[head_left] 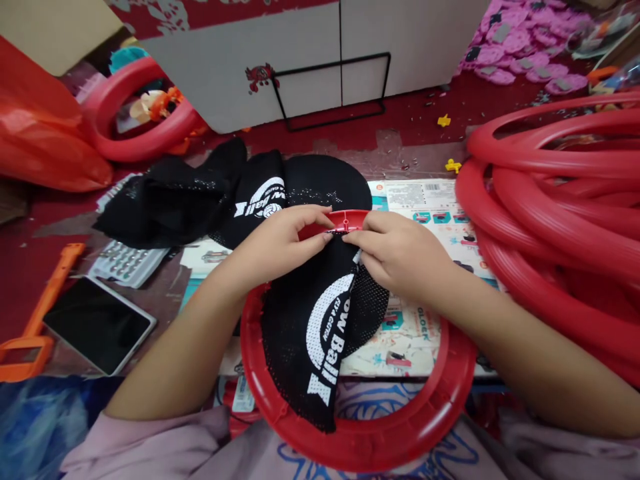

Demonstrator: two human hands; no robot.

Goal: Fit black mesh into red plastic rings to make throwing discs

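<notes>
A red plastic ring (360,443) leans against the body with its hollow, ribbed side facing up. Black mesh fabric (300,333) printed with white "Ball" lettering hangs folded across the ring's left half. At the far rim, my left hand (287,233) pinches the fabric's edge between thumb and fingers. Close beside it, my right hand (400,250) is also closed on that edge, its fingertips pressed down at the rim. The small spot where the fingertips meet the ring is partly hidden.
More printed black mesh pieces (325,180) lie behind the ring. Red rings (555,220) are piled at the right. To the left are a tablet-like device (100,323), a calculator (130,260) and an orange plastic handle (50,300). A white box (310,80) stands beyond.
</notes>
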